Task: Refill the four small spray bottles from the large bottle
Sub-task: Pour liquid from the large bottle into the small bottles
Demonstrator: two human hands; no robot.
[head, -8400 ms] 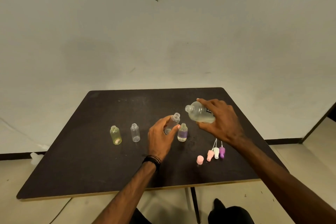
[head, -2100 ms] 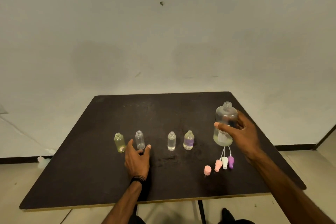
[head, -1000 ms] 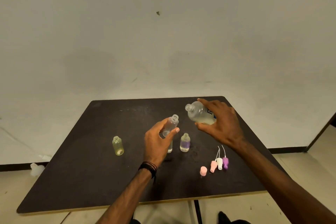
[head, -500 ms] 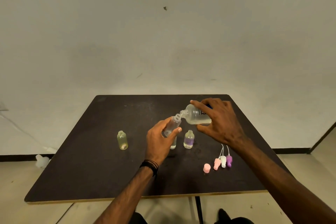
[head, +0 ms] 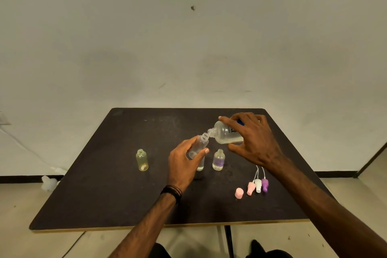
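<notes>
Near the table's (head: 83,205) front edge lie the pulled spray heads (head: 258,184) and a pink cap (head: 239,192). Behind them, the left hand (head: 184,165) grips a clear small bottle (head: 199,145) tilted, while the right hand (head: 254,140) wraps the large bottle (head: 225,135) — its mouth, apart a second ago, now meets the small neck. Pouring looks underway; the yellow bottle (head: 142,160) toward the left edge seems still unfilled.
</notes>
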